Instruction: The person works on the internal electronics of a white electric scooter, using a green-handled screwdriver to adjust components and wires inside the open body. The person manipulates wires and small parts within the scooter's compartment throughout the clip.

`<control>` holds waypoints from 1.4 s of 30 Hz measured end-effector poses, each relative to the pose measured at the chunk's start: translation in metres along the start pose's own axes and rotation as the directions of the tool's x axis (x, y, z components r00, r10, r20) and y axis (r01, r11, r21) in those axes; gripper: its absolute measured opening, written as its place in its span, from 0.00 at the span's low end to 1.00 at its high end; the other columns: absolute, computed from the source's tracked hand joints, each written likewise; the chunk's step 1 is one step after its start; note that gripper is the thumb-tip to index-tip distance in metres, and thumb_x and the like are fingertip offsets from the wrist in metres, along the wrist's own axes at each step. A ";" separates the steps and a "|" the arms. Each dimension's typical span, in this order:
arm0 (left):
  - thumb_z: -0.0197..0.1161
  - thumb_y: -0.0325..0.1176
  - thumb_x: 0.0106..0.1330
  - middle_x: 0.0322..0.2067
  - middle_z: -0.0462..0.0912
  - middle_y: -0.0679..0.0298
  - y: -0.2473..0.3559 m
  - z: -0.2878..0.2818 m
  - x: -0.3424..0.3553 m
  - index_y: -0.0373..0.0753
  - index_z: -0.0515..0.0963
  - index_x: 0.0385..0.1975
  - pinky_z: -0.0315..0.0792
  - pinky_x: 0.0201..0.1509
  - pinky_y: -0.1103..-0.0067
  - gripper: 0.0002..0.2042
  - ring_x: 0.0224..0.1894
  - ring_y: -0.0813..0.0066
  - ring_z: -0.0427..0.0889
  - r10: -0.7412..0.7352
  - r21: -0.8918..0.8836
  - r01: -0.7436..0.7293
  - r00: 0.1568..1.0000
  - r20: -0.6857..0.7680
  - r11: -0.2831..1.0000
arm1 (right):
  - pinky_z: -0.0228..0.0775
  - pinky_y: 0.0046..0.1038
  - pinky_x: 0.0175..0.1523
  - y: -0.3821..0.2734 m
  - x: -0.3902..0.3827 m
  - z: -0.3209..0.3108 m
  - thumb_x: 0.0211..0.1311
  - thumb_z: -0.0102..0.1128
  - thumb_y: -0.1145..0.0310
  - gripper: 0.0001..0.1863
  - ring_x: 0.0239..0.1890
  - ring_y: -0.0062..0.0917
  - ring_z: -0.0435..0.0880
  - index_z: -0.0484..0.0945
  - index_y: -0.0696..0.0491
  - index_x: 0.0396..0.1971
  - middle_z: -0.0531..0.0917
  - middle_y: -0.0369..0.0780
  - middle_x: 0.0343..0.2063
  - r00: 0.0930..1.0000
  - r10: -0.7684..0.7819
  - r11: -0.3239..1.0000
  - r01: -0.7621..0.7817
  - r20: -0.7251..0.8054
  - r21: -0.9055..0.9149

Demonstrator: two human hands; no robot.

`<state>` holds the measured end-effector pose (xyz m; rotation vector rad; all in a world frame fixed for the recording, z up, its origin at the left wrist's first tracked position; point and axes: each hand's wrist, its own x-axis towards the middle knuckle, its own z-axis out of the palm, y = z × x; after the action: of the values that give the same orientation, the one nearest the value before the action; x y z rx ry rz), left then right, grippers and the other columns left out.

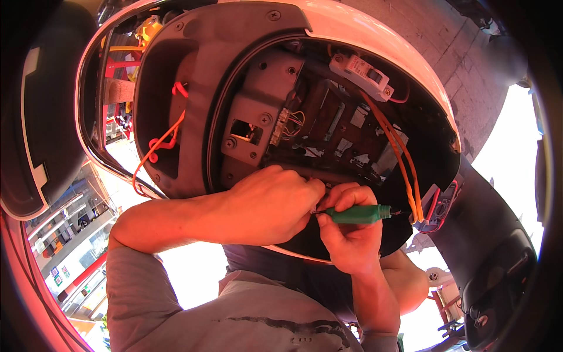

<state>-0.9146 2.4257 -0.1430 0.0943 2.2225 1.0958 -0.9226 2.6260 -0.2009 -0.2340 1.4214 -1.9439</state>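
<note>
My right hand [350, 237] is closed around a small screwdriver with a green handle [359, 215]. Its thin dark tip points left, toward the fingers of my left hand [275, 202]. Those fingers are curled and pinched together right beside the tip; what lies between them is hidden. Both hands meet at the near edge of an open scooter compartment [328, 167]. Inside it, a metal bracket [275, 79] with screws carries a small connector [281, 126] with thin wires. At the far right wall sits a white circuit breaker [362, 76].
Thick orange cables [399, 149] run from the breaker over the compartment's right rim. Beside that rim is a multimeter [438, 205] with a red edge. On the left, an orange wire [170, 130] crosses a black recess. The raised seat [56, 111] stands at far left.
</note>
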 end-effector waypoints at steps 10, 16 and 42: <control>0.62 0.25 0.57 0.21 0.81 0.46 0.000 0.000 0.000 0.29 0.77 0.31 0.79 0.33 0.56 0.06 0.28 0.42 0.84 0.017 -0.008 -0.017 1.000 -0.012 1.000 | 0.74 0.28 0.55 -0.001 0.000 0.000 0.56 0.57 0.94 0.22 0.44 0.23 0.77 0.65 0.54 0.44 0.73 0.43 0.45 1.000 -0.022 0.999 0.022 0.018 -0.040; 0.62 0.25 0.57 0.21 0.81 0.46 0.000 0.000 0.000 0.29 0.78 0.31 0.78 0.33 0.56 0.06 0.28 0.42 0.84 0.007 -0.012 -0.007 1.000 -0.009 1.000 | 0.75 0.29 0.53 -0.002 0.001 -0.005 0.57 0.60 0.92 0.20 0.44 0.25 0.78 0.66 0.54 0.42 0.73 0.45 0.43 0.988 -0.133 0.973 0.145 0.078 -0.178; 0.64 0.26 0.59 0.23 0.83 0.47 -0.005 0.000 -0.001 0.30 0.77 0.31 0.78 0.31 0.58 0.06 0.29 0.44 0.84 0.034 -0.046 -0.036 0.998 -0.048 0.998 | 0.79 0.29 0.51 -0.005 -0.001 -0.005 0.60 0.65 0.87 0.18 0.43 0.28 0.80 0.67 0.54 0.40 0.73 0.47 0.44 0.970 -0.219 0.912 0.243 0.108 -0.331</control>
<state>-0.9127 2.4221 -0.1461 0.0887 2.2430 1.1795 -0.9274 2.6312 -0.1979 -0.6515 1.7462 -1.8359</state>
